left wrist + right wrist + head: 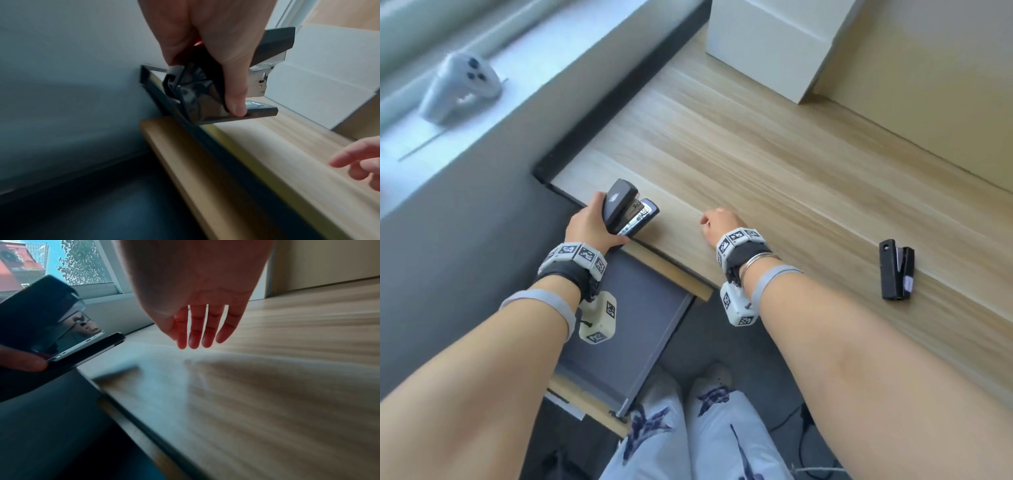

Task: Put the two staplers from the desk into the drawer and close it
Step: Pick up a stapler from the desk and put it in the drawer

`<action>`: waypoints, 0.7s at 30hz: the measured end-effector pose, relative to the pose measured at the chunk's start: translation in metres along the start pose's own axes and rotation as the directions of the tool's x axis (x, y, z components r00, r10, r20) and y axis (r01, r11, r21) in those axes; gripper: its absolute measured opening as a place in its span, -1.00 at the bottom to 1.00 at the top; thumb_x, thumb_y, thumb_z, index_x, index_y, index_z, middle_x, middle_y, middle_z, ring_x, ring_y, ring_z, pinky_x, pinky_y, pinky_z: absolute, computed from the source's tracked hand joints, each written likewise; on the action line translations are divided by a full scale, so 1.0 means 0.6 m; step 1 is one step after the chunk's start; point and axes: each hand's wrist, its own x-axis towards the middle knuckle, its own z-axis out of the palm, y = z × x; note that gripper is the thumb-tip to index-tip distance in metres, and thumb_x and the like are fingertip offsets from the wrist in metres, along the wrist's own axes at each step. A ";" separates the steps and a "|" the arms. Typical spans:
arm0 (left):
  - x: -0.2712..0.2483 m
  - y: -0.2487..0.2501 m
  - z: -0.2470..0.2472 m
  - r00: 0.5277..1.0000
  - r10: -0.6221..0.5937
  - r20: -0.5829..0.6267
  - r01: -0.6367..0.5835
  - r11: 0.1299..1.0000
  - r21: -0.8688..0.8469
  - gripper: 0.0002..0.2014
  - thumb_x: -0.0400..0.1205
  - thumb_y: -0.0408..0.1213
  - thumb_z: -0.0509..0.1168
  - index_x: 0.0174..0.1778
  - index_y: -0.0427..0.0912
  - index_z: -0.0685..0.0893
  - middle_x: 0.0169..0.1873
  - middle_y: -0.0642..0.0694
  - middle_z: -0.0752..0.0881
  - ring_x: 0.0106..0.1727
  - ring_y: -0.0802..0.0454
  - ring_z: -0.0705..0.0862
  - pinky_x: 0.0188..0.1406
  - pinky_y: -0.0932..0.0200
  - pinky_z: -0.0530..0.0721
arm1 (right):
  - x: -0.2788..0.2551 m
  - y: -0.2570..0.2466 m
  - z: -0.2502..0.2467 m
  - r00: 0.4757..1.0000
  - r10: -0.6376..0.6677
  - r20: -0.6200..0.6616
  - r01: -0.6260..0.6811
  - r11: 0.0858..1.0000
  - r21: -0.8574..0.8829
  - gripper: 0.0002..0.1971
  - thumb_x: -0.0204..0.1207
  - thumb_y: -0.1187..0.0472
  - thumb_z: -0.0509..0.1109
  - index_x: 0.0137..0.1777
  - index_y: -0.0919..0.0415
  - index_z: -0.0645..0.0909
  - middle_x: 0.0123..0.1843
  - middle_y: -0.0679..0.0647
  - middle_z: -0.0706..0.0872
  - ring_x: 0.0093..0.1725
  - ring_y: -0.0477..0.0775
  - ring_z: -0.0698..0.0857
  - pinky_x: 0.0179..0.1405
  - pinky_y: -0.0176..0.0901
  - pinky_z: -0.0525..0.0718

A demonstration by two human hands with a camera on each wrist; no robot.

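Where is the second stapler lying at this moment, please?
In the head view, the smaller black stapler lies on the wooden desk near its front edge, far right, beyond the empty right hand.

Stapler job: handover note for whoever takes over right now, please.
Left hand: grip on the large stapler at the desk's near-left corner, above the open drawer; whether it is lifted off the desk is unclear.
Right hand: open, holding nothing, over the desk edge.
Small stapler: lying on the desk to the right, untouched.
Done: drawer open; no stapler seen in it.
Left: put both staplers in, close the drawer.
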 end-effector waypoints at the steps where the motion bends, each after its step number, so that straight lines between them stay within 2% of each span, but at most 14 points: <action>1: -0.007 -0.022 -0.005 1.000 -0.023 -0.003 0.023 1.000 -0.004 -0.28 0.26 -0.25 0.59 0.29 -0.16 0.41 0.12 -0.28 0.71 0.14 -0.30 0.67 0.10 -0.12 0.67 | 0.000 -0.009 0.009 1.000 -0.005 -0.014 0.005 1.000 -0.013 -0.69 0.65 0.26 0.14 0.29 0.16 0.62 0.38 0.18 0.59 0.37 0.26 0.55 0.25 -0.05 0.56; 8: -0.041 -0.143 0.002 0.991 -0.131 -0.024 0.129 0.990 -0.055 -0.33 0.27 -0.28 0.59 0.23 -0.17 0.41 0.09 -0.25 0.71 0.11 -0.31 0.67 0.09 -0.13 0.66 | 0.008 -0.060 0.068 0.978 -0.013 -0.206 -0.005 0.996 -0.086 -0.68 0.64 0.20 0.18 0.37 0.07 0.51 0.40 0.12 0.53 0.40 0.22 0.46 0.29 0.01 0.48; 13: -0.040 -0.208 0.045 0.978 -0.195 0.068 0.192 0.980 0.042 -0.34 0.29 -0.30 0.57 0.25 -0.16 0.40 0.09 -0.27 0.69 0.12 -0.30 0.65 0.05 -0.12 0.62 | 0.023 -0.070 0.093 0.960 0.017 -0.278 -0.039 0.997 -0.072 -0.61 0.59 0.10 0.27 0.42 0.01 0.47 0.51 0.04 0.45 0.50 0.16 0.38 0.39 0.09 0.39; 21: -0.002 -0.270 0.143 0.959 -0.258 0.115 0.252 0.965 0.065 -0.69 0.43 -0.36 0.41 0.04 -0.28 0.53 0.05 -0.29 0.70 0.09 -0.31 0.67 -0.02 -0.02 0.58 | 0.041 -0.075 0.122 0.931 0.088 -0.355 -0.097 0.995 -0.007 -0.52 0.57 0.09 0.21 0.51 -0.15 0.38 0.62 -0.04 0.33 0.62 0.12 0.25 0.52 0.10 0.23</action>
